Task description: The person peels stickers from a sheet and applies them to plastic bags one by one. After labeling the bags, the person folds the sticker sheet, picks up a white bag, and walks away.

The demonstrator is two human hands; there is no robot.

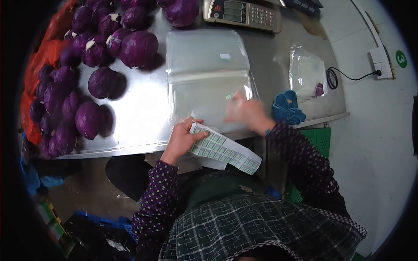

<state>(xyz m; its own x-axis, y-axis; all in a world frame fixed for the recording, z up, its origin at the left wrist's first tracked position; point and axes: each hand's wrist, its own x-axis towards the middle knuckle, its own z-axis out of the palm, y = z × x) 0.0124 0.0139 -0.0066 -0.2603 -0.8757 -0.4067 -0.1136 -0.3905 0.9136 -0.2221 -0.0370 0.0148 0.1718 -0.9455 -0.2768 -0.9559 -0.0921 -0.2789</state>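
My left hand [182, 140] grips the upper left end of a white sheet of small green labels [224, 150], with the thumb on top, at the table's front edge. Over the clear plastic bags [204, 58], my right hand [246, 112] is blurred by motion. A small green label [229, 96] shows at its fingertips; whether it is held or lies on the bag cannot be made out. The bags lie flat in a stack on the metal table, and a small whitish piece [225, 56] is on their upper part.
Purple cabbages [138, 48] crowd the table's left side beside red netting [48, 54]. A scale [242, 15] stands at the back. To the right are a blue cloth [288, 107], another plastic bag [306, 71] and a black cable [355, 78]. A green crate [320, 141] is below.
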